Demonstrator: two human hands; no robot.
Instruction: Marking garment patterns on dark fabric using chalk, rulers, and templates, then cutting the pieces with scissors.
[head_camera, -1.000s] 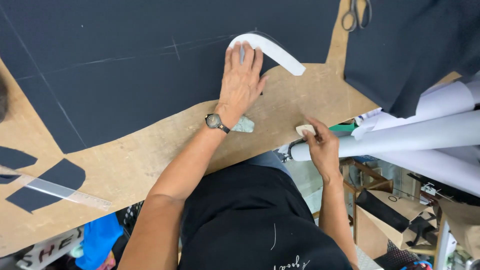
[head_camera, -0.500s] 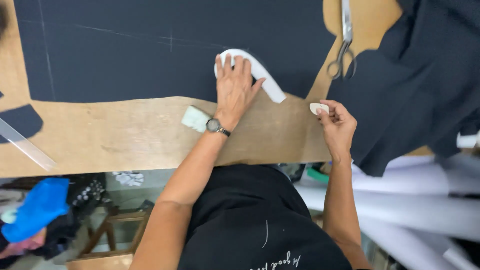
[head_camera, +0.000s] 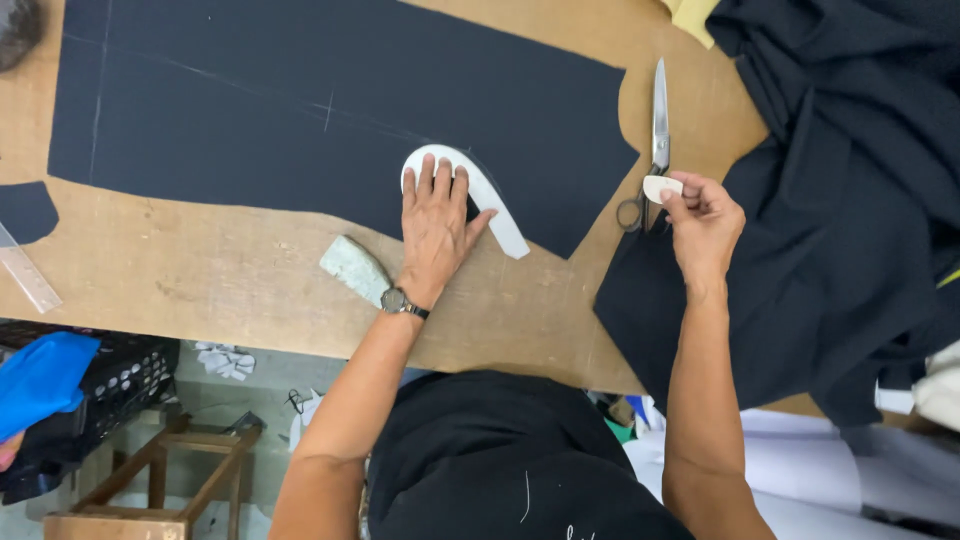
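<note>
The left hand (head_camera: 434, 228) lies flat, fingers spread, pressing a white curved card template (head_camera: 487, 196) onto the cut panel of dark navy fabric (head_camera: 300, 110) on the brown wooden tabletop (head_camera: 200, 280). The right hand (head_camera: 703, 222) has its grip closed, pinching a small white piece of tailor's chalk (head_camera: 661, 187), just beside the steel scissors (head_camera: 655, 140).

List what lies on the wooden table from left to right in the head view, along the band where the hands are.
Clear ruler → pale chalk block → left hand, pressing down the white curved pattern piece → scissors → right hand, pinching a small white chalk → heaped dark cloth.
</note>
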